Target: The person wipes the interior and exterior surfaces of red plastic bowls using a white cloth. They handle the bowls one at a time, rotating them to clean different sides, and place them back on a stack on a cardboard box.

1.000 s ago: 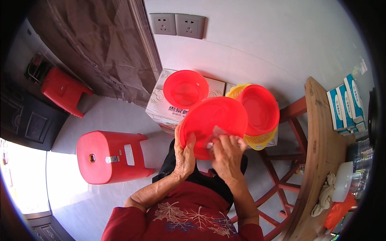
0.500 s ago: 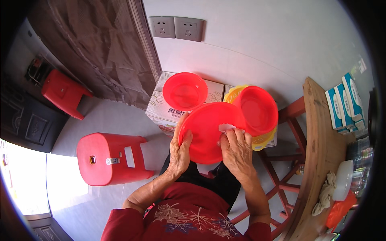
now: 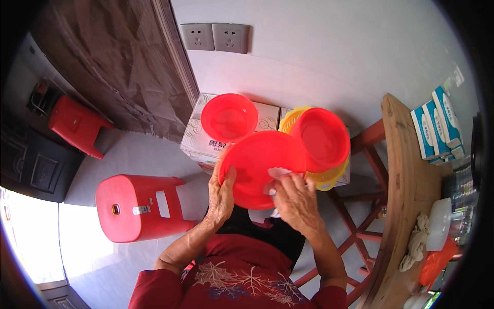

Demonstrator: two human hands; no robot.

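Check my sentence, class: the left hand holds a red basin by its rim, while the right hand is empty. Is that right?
Not quite: the right hand is not empty. The head view shows it holding a whitish cloth or tissue. The left hand does hold the red basin by its rim.

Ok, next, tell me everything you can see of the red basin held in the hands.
The red basin is round, plain and smooth, apparently plastic, with its open side facing the camera. The left hand grips its left rim, thumb inside; the right hand holds a white wad, paper or cloth, at the lower right of its inside. It is held above the lap. In view it overlaps another red basin at right; whether they touch is unclear.
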